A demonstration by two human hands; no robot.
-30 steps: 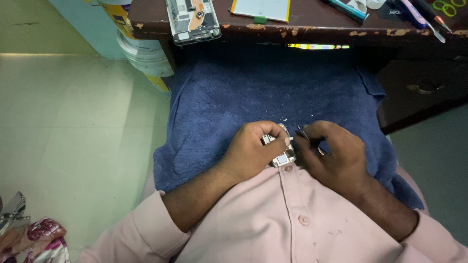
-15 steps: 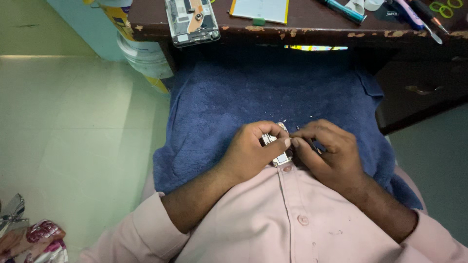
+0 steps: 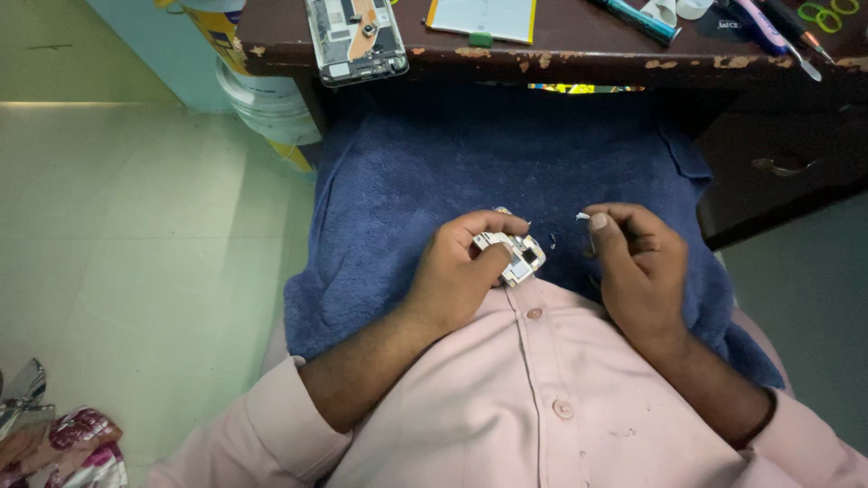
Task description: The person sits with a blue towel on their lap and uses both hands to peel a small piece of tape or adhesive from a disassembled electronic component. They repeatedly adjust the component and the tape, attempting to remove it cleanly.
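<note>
Blue towelling covers the person's lap: a dark blue towel [image 3: 434, 172] spread from the desk edge down to the pink shirt [image 3: 506, 407]. Over it, close to the shirt's top button, the left hand [image 3: 461, 271] closes around a small silvery metal part [image 3: 514, 254] with a square opening, thumb pressed on its near side and fingers curled over the far side, so it is held firmly just above the towel. The right hand [image 3: 637, 271] sits a little apart to the side, thumb and forefinger pinched together on a tiny white bit [image 3: 583, 216] that sticks out from the fingertips; what it is cannot be told, it is too small. At the top, the worn dark desk [image 3: 579, 59] carries an opened phone [image 3: 354, 36] with its insides showing, a pale flat panel [image 3: 484, 16], and pens and tools [image 3: 768, 27] towards the right corner. A white and yellow bucket [image 3: 262, 90] stands on the pale floor beside the desk
</note>
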